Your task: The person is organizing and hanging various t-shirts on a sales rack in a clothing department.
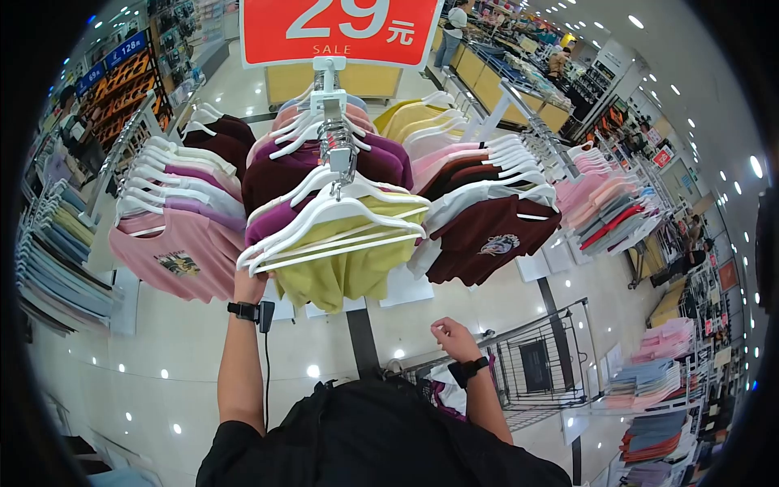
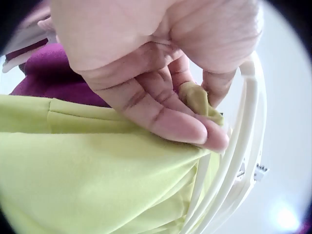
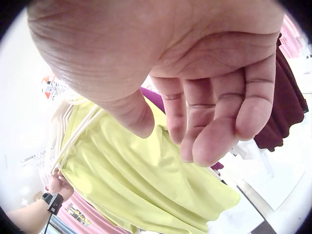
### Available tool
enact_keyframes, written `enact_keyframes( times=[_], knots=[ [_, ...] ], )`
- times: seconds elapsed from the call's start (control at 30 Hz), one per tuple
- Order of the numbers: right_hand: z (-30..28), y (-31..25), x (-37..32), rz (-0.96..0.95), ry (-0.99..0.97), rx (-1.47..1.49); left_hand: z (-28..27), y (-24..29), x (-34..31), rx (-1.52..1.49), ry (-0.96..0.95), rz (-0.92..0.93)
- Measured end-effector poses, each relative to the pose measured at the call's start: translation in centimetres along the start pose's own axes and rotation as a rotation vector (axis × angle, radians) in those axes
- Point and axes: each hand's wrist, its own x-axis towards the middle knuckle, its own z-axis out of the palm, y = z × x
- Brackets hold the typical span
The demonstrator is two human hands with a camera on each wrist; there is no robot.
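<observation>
A yellow-green garment hangs among white hangers at the front of the middle rack. At the left end of these hangers is the left hand; in the left wrist view the left hand pinches a bunched bit of the yellow-green cloth beside the hanger's end. The right hand is held in the air below and right of the garment, fingers loosely bent. Seen from the right wrist, the right hand holds nothing, with the garment behind it.
Pink shirts hang to the left and dark maroon shirts to the right. A metal shopping cart with clothes in it stands at the right of the body. Above the rack is a red sale sign.
</observation>
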Motion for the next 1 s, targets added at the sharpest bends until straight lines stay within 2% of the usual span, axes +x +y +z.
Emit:
enact_keyframes(
  times=[0.03,0.07,0.13,0.17,0.2,0.27,0.4,0.47,0.53,0.6,0.67,0.8,0.87,1.0],
  knots=[
    [0.1,0.1,0.1,-0.003,-0.003,-0.001,-1.3,-0.3,0.7,-0.075,-0.125,0.002],
    [0.2,0.1,0.3,-0.011,-0.008,0.020,-1.6,-0.9,0.9,-0.075,-0.123,0.005],
    [0.4,0.1,0.4,-0.019,-0.014,0.042,-2.4,-2.1,1.1,-0.364,0.000,-0.067],
    [0.4,0.2,0.4,-0.013,-0.017,0.049,-3.1,-2.4,1.1,-0.469,-0.208,-0.035],
    [0.5,0.2,0.4,-0.007,-0.021,0.057,-3.0,-2.8,0.9,-0.469,-0.208,-0.037],
    [0.5,0.2,0.3,-0.006,-0.026,0.057,-2.5,-3.6,0.5,-0.694,-0.241,-0.026],
    [0.6,0.4,0.0,0.017,-0.031,0.052,-1.4,-5.0,0.0,-0.763,-0.181,-0.007],
    [0.5,0.6,-0.3,0.016,-0.024,0.041,-0.6,-5.9,-0.8,-0.799,-0.035,-0.030],
    [0.4,1.0,-0.5,0.018,-0.014,0.031,-1.0,-6.9,-1.3,-0.774,-0.096,-0.020],
    [0.4,1.2,-0.8,0.016,-0.016,0.062,-1.1,-7.4,-1.8,-0.636,-0.209,-0.100],
    [0.3,1.2,-1.0,0.023,-0.020,0.055,-0.6,-7.8,-2.6,-0.590,-0.182,-0.133],
    [0.8,1.3,-0.9,0.005,-0.027,0.044,2.1,-7.4,-5.4,-0.046,-0.217,-0.312],
    [1.6,1.6,-0.8,-0.014,-0.048,0.029,1.7,-8.7,-6.5,0.292,-0.364,-0.295],
    [3.3,-1.2,-1.4,-0.105,-0.115,0.001,5.6,-7.2,-10.5,0.532,-0.470,-0.313]
  ],
)
